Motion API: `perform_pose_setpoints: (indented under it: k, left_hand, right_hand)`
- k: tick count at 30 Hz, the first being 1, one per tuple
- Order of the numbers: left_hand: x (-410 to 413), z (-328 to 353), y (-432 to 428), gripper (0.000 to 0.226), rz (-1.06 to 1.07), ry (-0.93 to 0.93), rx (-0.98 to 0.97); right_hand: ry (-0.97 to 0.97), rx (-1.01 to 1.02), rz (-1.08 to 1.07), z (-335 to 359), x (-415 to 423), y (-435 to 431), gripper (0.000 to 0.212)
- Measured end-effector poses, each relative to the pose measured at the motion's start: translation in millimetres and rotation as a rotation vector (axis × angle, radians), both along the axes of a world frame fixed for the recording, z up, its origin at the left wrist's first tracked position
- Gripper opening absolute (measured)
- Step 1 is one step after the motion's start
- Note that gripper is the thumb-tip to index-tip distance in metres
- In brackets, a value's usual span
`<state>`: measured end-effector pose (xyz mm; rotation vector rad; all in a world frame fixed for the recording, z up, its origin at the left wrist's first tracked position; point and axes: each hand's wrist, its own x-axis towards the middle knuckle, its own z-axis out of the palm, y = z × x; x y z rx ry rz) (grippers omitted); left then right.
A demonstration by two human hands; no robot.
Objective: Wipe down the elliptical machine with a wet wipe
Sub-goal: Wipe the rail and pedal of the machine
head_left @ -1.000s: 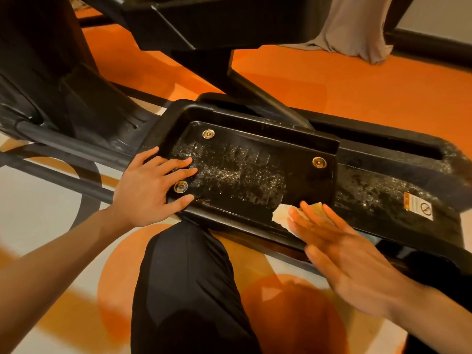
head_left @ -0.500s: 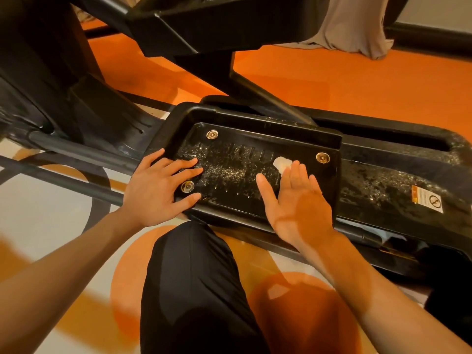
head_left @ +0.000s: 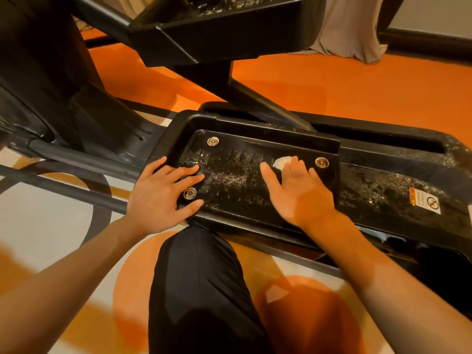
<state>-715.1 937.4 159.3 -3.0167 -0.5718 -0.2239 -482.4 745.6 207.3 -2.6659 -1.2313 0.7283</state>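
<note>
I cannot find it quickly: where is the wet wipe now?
In the head view, the wet wipe lies on the pedal under the right hand, just left of the far-right bolt.

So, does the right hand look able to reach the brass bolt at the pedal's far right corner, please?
Probably yes: the right hand presses the wipe just beside that bolt, with only bare pedal between.

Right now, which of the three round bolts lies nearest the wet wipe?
The far-right bolt, beside the wet wipe under the right hand; the others sit farther left.
</note>
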Motion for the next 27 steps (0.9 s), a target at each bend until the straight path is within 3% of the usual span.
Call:
perform_pose_setpoints:
  k: [2,4,6,10,16,21,24,27]
  left_hand:
    - [-0.1,-0.2,-0.5,0.075,0.000,-0.012,0.002]
    - [0.4,0.0,-0.7,0.075,0.000,-0.019,0.004]
    - [0.6,0.0,-0.5,0.075,-0.002,-0.022,0.003]
    - [1.0,-1.5,0.3,0.075,-0.005,-0.023,0.012]
    - [1.0,-0.8,-0.4,0.075,0.009,-0.015,0.007]
    - [1.4,-1.1,-1.6,0.076,0.013,-0.037,0.007]
    - [1.6,-2.6,-1.7,0.073,0.011,-0.049,0.014]
    - [1.5,-4.0,-2.3,0.071,0.022,-0.043,0.017]
  right_hand:
    - [-0.040,-0.059,0.022,1.9,-1.7,2.3,0.138]
    - [-0.082,-0.036,-0.040,3.8,-24.7,-14.7,0.113]
    - [-0.067,-0.042,-0.012,14.6,-50.2,-33.6,0.104]
    - [-0.003,-0.094,0.066,16.1,-54.1,-45.1,0.123]
    - [-0.101,0.038,-0.062,-8.2,0.9,4.9,0.102]
    - [-0.143,0.098,0.035,-10.4,-10.3,-13.0,0.120]
    - [-0.076,-0.001,0.144,-1.0,-39.7,-39.3,0.129]
    - [0.048,-0.110,0.122,12.5,-60.9,-48.8,0.128]
